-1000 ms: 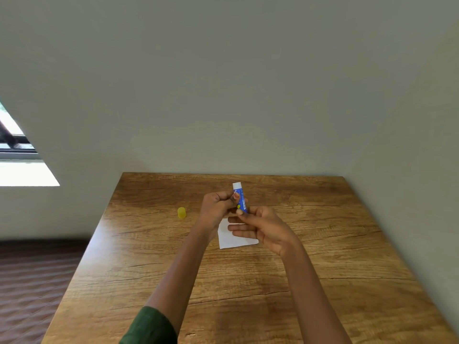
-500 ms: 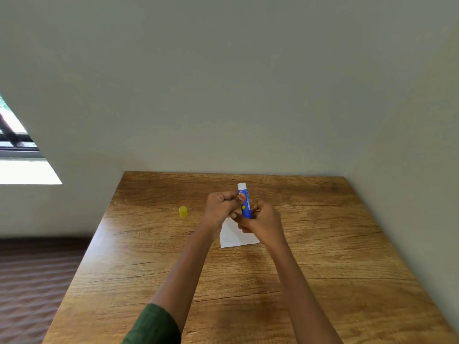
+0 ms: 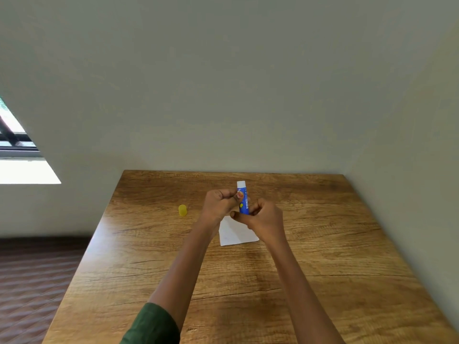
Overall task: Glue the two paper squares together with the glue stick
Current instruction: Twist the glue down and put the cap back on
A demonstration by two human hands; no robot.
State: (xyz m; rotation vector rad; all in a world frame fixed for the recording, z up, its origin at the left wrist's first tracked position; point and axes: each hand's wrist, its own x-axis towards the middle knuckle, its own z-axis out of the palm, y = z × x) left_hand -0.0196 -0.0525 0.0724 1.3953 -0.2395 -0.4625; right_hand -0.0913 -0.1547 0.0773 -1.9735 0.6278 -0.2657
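Note:
A blue glue stick (image 3: 244, 198) with its white glue end up stands upright between both hands above the table. My left hand (image 3: 219, 203) pinches its middle with thumb and fingers. My right hand (image 3: 263, 218) grips its lower end, fingers curled round the base. The stick's yellow cap (image 3: 182, 210) lies on the table to the left of my hands. White paper (image 3: 236, 233) lies flat under my hands; I cannot tell whether it is one square or two stacked.
The wooden table (image 3: 323, 256) stands against a pale wall at the back and another close on the right. Its left edge drops to a dark patterned floor (image 3: 32, 281). A window (image 3: 15, 142) is at the far left.
The right hand went from flat fingers beside the stick to a curled grip on its base. The stick has turned more upright. The cap and paper have not moved.

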